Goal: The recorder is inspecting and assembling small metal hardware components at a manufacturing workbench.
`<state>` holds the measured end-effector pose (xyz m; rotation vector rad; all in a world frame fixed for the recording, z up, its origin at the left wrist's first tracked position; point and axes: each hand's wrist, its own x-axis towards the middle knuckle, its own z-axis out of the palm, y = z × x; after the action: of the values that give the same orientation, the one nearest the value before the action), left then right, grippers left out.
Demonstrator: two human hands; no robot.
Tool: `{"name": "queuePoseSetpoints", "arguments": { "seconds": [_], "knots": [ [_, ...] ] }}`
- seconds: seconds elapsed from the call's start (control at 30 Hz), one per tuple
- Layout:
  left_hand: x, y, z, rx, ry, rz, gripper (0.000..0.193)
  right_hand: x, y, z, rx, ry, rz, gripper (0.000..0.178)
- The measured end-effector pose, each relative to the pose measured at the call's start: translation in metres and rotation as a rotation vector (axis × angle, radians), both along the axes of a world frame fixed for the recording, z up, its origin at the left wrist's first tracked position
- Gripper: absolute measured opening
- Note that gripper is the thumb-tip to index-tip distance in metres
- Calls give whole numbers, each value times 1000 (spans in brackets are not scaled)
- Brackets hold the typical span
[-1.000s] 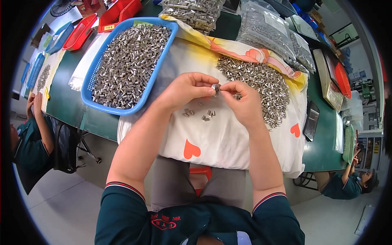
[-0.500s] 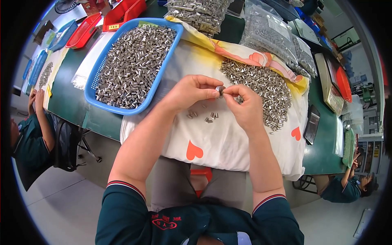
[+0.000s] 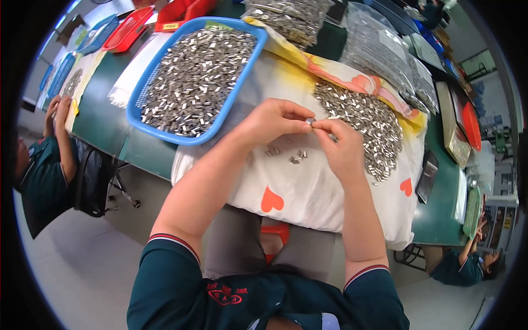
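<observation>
The left hand (image 3: 275, 122) pinches a small metal piece (image 3: 310, 120) between thumb and fingers. The right hand's (image 3: 345, 146) fingertips meet it; whether they grip it, I cannot tell. Loose cylinders (image 3: 295, 160) lie just nearer the body than both hands, a heap (image 3: 382, 129) right of the right hand, a filled blue basket (image 3: 165, 133) left of the left.

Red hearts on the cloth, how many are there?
2. One red heart is near the front edge of the white cloth; the other red heart is near its right edge, beside the metal pile. More may be hidden underneath.
</observation>
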<state>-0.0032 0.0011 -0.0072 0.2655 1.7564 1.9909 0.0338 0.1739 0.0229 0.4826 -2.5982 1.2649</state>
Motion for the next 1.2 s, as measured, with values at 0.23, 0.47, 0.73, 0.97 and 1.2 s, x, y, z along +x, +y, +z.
{"name": "queuePoseSetpoints", "arguments": {
  "seconds": [0.23,0.47,0.73,0.97,1.2],
  "knots": [
    [5,12,6,-131,212,-121,31,-1,27,-14,-162,-320,-9,7],
    [23,18,0,-133,414,-160,29,-5,41,-15,-254,-333,6,5],
    [47,4,17,-513,518,-170,31,-25,28,-11,-322,-98,-107,18],
    [45,18,11,-241,66,-49,28,-25,70,3,46,-158,-97,14],
    [47,11,9,-143,5,32,27,-20,47,-23,593,170,-59,7]
  ]
}}
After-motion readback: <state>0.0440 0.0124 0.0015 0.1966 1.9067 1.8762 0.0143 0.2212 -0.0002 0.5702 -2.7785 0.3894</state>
